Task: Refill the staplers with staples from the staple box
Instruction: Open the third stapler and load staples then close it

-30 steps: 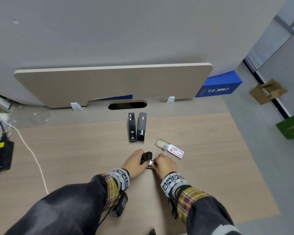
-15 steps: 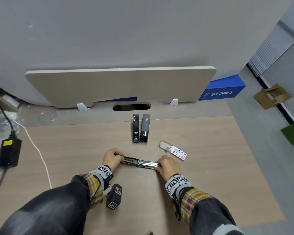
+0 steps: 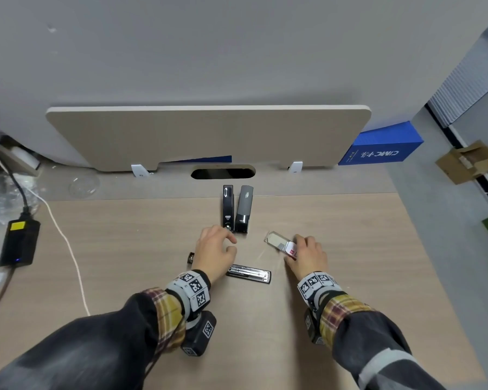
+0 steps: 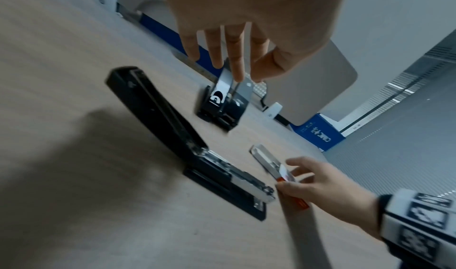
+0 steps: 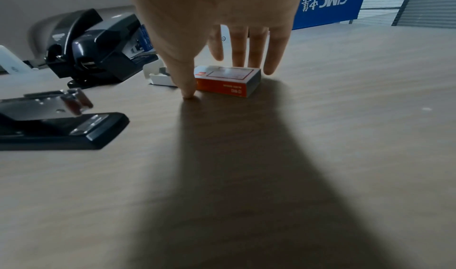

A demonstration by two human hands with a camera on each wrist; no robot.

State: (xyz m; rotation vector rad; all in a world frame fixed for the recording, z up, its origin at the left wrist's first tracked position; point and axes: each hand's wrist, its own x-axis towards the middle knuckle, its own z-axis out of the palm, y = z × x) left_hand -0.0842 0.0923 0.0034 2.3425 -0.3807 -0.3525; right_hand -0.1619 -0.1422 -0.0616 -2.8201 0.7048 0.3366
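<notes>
On the wooden desk [image 3: 130, 249] in front of me, the opened stapler [image 3: 248, 273] lies flat, folded out, its metal staple channel facing up. My left hand [image 3: 214, 250] hovers over its left end with fingers [image 4: 233, 58] straight and slightly spread, holding nothing; from the head view it hides the middle of that stapler, so only the black tip [image 3: 190, 257] shows on the left. My right hand [image 3: 306, 256] sits over the staple box [image 3: 289, 247], to the right of the opened stapler. Its thumb [image 5: 187, 89] touches the desk at the box's near-left side and the other fingers reach down at the far side, straight and a little apart; whether they press the box I cannot tell. The box's white inner tray [image 3: 275, 239] is slid out toward the far left. Farther back, two closed staplers stand side by side, touching: a black stapler [image 3: 227, 206] and a grey stapler [image 3: 244, 208]. Behind them runs a beige divider panel [image 3: 209, 133], with a blue box [image 3: 381, 146] at the far right. At far left lie a black power adapter [image 3: 19, 243] and a white cable [image 3: 68, 249].
</notes>
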